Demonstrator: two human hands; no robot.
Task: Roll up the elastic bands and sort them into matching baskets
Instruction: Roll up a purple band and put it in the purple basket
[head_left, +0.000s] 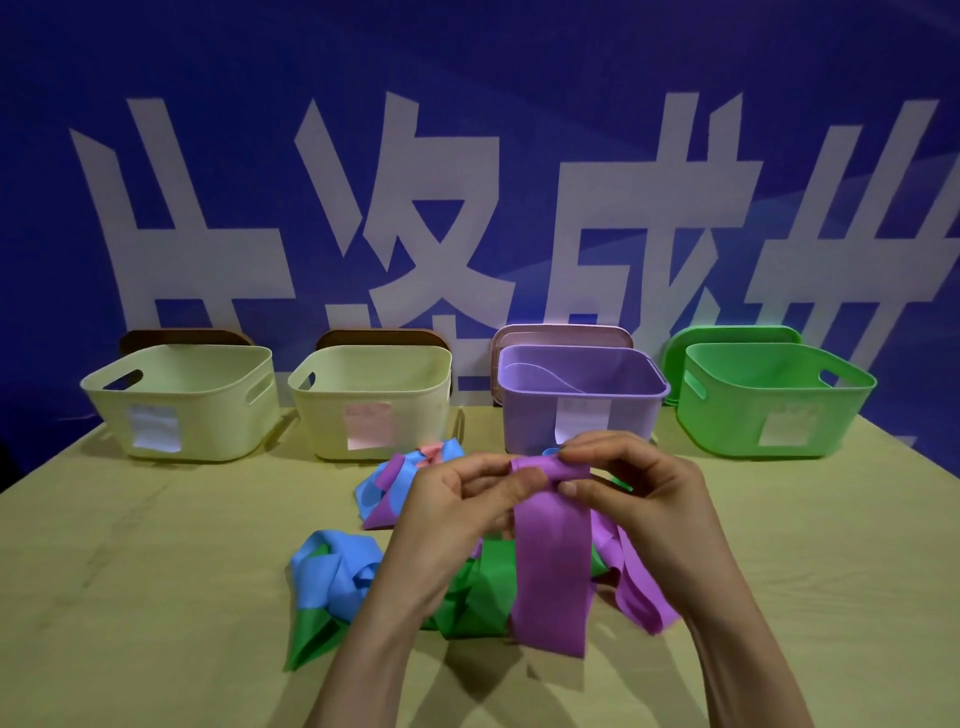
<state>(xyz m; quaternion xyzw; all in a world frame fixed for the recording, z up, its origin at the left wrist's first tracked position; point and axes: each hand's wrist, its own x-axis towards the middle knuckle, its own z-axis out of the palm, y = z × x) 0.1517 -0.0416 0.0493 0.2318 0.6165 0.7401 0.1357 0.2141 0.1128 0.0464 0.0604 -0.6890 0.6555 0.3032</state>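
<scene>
Pinching purple band (551, 561) roll: your left hand (457, 512) at 9 o'clock end, right hand (636, 499) at 3; purple basket (582, 400) at 12.

a wide purple elastic band (551, 571), top end rolled into a tube, hangs over tangled blue, green and possibly pink bands (332, 574), before the purple plastic basket (530, 415).

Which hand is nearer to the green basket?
Right. The right hand sits front-left of the green basket; the left hand is farther left, across the purple band both pinch.
</scene>
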